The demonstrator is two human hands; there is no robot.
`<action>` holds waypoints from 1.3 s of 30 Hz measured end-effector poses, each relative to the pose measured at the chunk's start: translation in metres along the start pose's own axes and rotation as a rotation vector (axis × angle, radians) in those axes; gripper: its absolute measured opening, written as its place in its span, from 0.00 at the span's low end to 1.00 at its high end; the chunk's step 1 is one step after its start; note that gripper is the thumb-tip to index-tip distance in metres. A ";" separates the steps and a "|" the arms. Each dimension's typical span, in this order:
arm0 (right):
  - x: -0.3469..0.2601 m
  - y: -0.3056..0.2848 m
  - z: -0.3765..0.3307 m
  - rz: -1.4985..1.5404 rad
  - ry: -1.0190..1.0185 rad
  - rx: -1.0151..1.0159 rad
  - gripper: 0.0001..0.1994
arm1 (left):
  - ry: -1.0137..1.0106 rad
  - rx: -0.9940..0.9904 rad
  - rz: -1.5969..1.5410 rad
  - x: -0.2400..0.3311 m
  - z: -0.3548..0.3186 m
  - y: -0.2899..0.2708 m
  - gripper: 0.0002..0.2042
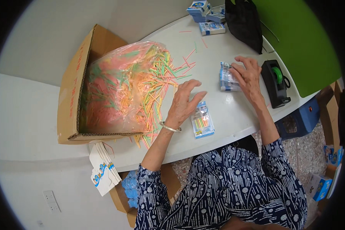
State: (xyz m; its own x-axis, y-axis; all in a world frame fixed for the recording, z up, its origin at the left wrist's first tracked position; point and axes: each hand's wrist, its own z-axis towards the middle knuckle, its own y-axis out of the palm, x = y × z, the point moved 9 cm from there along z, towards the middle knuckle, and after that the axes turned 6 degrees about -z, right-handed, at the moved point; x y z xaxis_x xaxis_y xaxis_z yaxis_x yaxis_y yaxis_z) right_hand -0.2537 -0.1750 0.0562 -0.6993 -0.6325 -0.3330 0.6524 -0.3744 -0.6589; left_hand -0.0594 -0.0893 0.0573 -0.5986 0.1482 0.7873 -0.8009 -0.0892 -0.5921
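A small clear packet (203,122) with blue-striped ends lies on the white table, short coloured sticks showing through its film. My left hand (183,104) is over its far left corner, thumb and fingers apart and holding nothing. Farther right, similar blue-and-white packets (227,83) lie together in a small pile. My right hand (250,78) rests at their right side, fingers bent and spread over the upper packet; its fingertips partly cover it. Left of my left hand, many loose pink, green and yellow sticks (157,90) spill from a clear plastic bag (122,73).
The bag lies in a tipped cardboard box (71,92) at the left. A black tape dispenser (275,82) stands by the table's right edge. Small blue-and-white boxes (212,28) and a black bag (244,23) are at the back. Folded white cartons (103,168) hang at the near left edge.
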 end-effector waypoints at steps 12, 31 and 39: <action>-0.069 0.006 -0.005 0.449 -0.081 -0.257 0.16 | -0.106 0.024 -0.295 -0.010 -0.010 0.001 0.07; -0.088 0.051 -0.019 0.718 0.069 -0.474 0.11 | 0.014 0.122 0.179 -0.009 -0.013 -0.027 0.05; -0.088 0.069 -0.031 0.722 0.027 -0.487 0.12 | -0.040 0.162 0.702 -0.052 0.067 -0.081 0.19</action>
State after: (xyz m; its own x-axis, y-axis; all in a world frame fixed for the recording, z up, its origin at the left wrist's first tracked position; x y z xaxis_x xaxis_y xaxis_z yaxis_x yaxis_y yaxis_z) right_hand -0.1562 -0.1238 0.0188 -0.1738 -0.5846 -0.7925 0.7458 0.4473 -0.4936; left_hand 0.0357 -0.1554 0.0762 -0.9707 -0.0339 0.2380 -0.2177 -0.2958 -0.9301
